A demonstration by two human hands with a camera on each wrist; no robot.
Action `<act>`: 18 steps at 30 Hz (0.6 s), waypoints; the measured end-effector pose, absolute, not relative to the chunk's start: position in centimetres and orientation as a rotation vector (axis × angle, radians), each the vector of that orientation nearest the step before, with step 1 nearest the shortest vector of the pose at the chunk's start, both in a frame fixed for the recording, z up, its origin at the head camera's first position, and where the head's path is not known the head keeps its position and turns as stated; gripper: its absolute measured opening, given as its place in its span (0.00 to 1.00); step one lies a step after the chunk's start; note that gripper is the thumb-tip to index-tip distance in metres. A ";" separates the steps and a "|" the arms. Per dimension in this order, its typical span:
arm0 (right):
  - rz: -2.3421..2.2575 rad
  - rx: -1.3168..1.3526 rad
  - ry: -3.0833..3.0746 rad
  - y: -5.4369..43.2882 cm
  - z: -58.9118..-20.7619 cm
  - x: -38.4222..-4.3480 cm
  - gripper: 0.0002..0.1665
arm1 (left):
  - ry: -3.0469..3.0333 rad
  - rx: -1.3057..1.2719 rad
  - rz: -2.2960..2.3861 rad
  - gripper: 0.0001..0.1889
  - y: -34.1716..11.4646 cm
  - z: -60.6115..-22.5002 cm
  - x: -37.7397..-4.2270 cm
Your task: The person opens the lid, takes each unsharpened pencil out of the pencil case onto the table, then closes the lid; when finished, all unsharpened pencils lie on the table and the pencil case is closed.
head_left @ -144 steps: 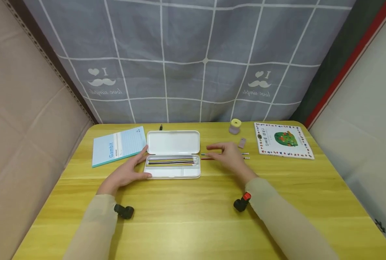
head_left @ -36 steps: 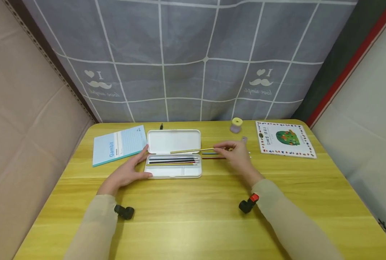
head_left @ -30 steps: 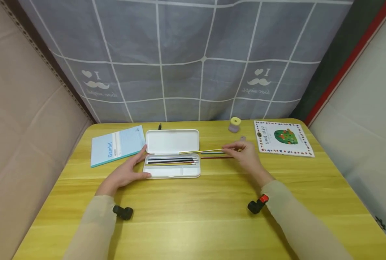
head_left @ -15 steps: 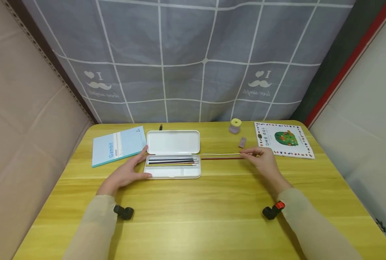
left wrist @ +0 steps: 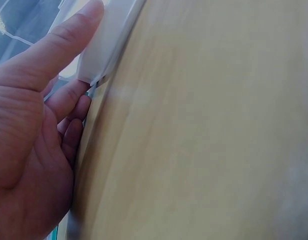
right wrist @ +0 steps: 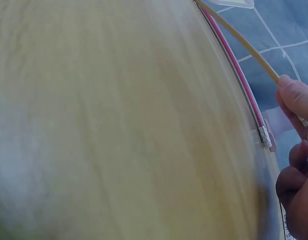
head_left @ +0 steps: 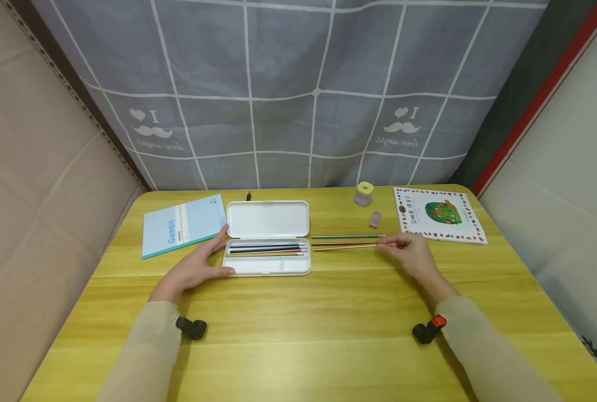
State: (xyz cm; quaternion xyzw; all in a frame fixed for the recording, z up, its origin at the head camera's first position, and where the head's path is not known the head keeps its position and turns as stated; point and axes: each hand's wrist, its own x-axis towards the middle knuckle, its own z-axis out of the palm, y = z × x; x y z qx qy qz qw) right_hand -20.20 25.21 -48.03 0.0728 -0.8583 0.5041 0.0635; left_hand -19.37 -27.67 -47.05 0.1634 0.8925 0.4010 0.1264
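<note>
An open white pencil case (head_left: pixel 268 219) lies on the table, several pencils (head_left: pixel 265 249) in its tray. My left hand (head_left: pixel 200 266) rests at the case's left end, thumb on the front left corner and fingers beside the hinge side. The left wrist view shows that thumb straight against the white case (left wrist: pixel 101 55). To the right, my right hand (head_left: pixel 411 254) pinches a yellow pencil (head_left: pixel 345 248) near its right end, low over the table. Just behind it lie a red pencil (head_left: pixel 338 243) and a blue-green pencil (head_left: pixel 348 237). In the right wrist view the yellow pencil (right wrist: pixel 244 44) slants from the fingertips.
A blue notebook (head_left: pixel 182 226) lies left of the case, and a small dark object (head_left: pixel 249 196) sits behind it. Back right are a yellow-topped lilac container (head_left: pixel 363 194), a small mauve block (head_left: pixel 375 219) and a white picture booklet (head_left: pixel 441 215). A grey checked cloth (head_left: pixel 288 128) hangs behind.
My right hand has brought the yellow pencil from over the case rightward, then toward the front, beside the two pencils on the table. My left hand has stayed at the case.
</note>
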 end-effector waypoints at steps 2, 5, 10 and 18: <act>1.484 0.220 -2.627 25.3 -48.3 -20.3 0.08 | 2.592 0.465 1.169 0.61 -27.7 -47.1 -19.4; 1.353 0.247 -2.691 25.2 -48.4 -20.5 0.07 | 2.587 0.461 1.168 0.61 -27.7 -47.2 -19.4; 1.154 0.321 -2.765 24.9 -48.3 -20.3 0.05 | 2.582 0.463 1.171 0.61 -27.7 -47.2 -19.4; 1.020 0.342 -2.840 24.4 -48.0 -20.3 0.04 | 2.584 0.457 1.173 0.61 -27.6 -47.1 -19.4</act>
